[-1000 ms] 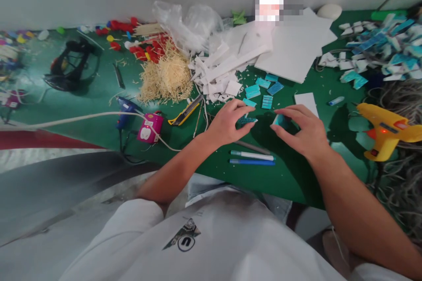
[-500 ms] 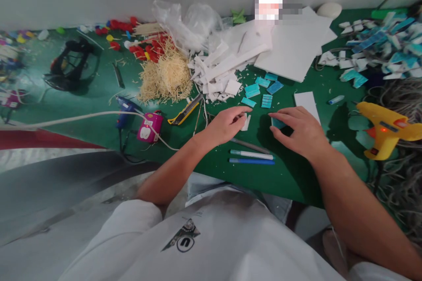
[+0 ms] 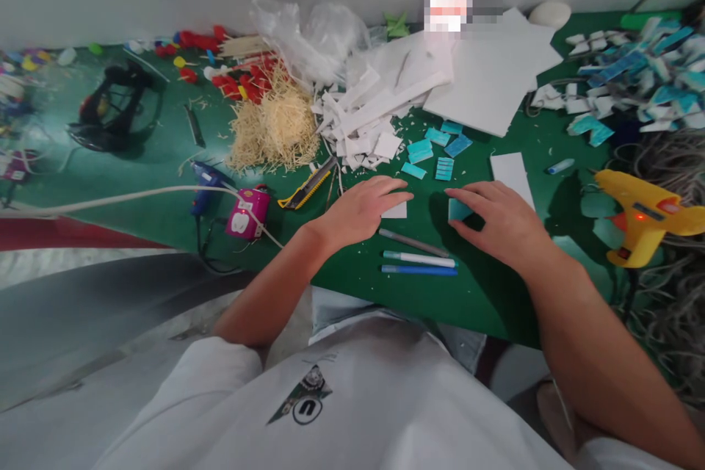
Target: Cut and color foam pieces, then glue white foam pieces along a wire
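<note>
Head camera view: a small, flat, teal-faced rectangular piece (image 3: 458,211) is being held at the right of the green tabletop's (image 3: 479,301) pen group; whether it is being lifted or rested cannot be told.
Handling: judging by its look, something light, fairly stiff and easily snapped or dented is being handled; opposite edges are offering the best hold, the coloured face being spared.
Right hand (image 3: 504,224): the piece is being pinched by its edges between thumb and forefinger, the palm being arched open.
Left hand (image 3: 358,214): the fingers are being held loosely open over a flat white piece (image 3: 395,211); contact is being hidden.
Pens: a slim grey stick (image 3: 413,242), a white-barrelled pen (image 3: 419,259) and a blue-barrelled pen (image 3: 419,270) are lying between the forearms.
Beyond: loose blue-striped tiles (image 3: 444,168) are being spread near white scraps (image 3: 363,139).
Right side: a yellow glue gun (image 3: 642,217) is being lit by its red lamp.
</note>
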Demonstrator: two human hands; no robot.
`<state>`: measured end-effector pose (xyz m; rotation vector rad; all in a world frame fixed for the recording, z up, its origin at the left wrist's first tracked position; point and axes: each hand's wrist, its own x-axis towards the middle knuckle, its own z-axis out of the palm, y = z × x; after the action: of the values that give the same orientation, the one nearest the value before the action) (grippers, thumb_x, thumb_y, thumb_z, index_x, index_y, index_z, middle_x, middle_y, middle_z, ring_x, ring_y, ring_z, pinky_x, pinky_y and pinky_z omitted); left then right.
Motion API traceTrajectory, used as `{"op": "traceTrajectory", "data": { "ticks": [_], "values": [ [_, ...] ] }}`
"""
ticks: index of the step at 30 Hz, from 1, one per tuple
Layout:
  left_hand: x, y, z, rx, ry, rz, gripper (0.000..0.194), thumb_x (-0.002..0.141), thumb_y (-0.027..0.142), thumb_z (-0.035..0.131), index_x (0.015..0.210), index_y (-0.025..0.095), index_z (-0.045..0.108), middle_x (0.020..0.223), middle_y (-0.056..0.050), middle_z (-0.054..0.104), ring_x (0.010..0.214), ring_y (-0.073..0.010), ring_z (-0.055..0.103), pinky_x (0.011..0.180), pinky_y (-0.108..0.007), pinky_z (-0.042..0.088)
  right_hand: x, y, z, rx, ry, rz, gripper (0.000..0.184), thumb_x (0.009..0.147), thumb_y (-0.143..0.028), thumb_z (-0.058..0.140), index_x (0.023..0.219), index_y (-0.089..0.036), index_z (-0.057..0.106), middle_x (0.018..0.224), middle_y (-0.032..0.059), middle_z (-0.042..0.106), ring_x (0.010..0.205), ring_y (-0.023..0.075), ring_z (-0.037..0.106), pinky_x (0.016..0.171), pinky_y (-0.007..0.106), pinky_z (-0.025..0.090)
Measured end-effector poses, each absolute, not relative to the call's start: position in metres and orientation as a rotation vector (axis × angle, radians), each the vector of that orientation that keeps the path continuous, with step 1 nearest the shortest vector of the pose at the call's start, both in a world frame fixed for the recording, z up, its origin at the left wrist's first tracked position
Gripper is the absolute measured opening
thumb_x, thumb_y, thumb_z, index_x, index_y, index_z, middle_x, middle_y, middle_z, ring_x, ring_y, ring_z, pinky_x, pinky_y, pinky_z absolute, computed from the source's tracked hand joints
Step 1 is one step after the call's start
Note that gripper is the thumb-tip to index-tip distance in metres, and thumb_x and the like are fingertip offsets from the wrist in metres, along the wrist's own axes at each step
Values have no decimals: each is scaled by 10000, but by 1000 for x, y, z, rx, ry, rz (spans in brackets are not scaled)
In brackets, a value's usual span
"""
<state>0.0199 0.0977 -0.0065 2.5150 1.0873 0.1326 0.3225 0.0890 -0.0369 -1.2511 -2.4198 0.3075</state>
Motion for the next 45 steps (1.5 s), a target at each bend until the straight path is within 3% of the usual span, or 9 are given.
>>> {"op": "traceTrajectory", "data": {
  "ticks": [7,13,19,29,34,39,45],
  "values": [
    [14,98,-8,2584,1057,53,634,892,-10,544,1499,143,644,1569,-180,624,1480,-319,594,1239,-513,527,325,89,-31,-1445,-2276,210,418,1065,-316,440,1263,-239,800,814,84,772,769,249,694,762,395,551],
    [19,100,-8,2539,949,111,721,840,-73,492,1517,141,615,1565,-163,654,1507,-280,579,1249,-514,516,328,93,-30,-1545,-2084,117,380,1058,-332,492,1305,-274,775,1145,129,817,1011,312,752,899,507,610],
    [18,100,-3,2551,1094,115,496,953,145,648,1449,132,655,1366,-178,707,1336,-316,646,1166,-498,534,331,93,-31,-1479,-2183,214,336,985,-413,659,1260,-268,787,1158,132,793,1056,341,720,935,553,605],
    [9,98,3,2515,1234,2,512,946,263,758,1432,129,672,1305,-159,708,1300,-322,639,1113,-450,537,334,90,-34,-1333,-2394,301,425,887,-336,712,1302,-275,782,1178,114,803,1038,327,719,890,513,604],
    [31,106,6,2406,1567,123,433,1032,319,691,1419,129,658,1330,-163,727,1300,-323,660,1134,-456,520,334,90,-28,-1340,-2340,274,381,955,-454,682,1258,-256,801,1144,120,805,1017,324,737,871,506,616],
    [72,124,10,2300,1744,23,420,1034,311,705,1401,115,652,1312,-198,718,1269,-369,681,1070,-473,531,329,91,-29,-1447,-2185,264,276,1001,-425,651,1163,-292,831,1098,104,816,1031,317,755,910,517,632],
    [96,134,4,2296,1789,-4,561,1046,423,700,1459,62,583,1301,-236,701,1273,-393,662,1054,-485,533,326,92,-33,-1448,-2146,261,288,1022,-408,614,1167,-270,821,1126,115,825,1062,320,769,946,537,639]
  ]
}}
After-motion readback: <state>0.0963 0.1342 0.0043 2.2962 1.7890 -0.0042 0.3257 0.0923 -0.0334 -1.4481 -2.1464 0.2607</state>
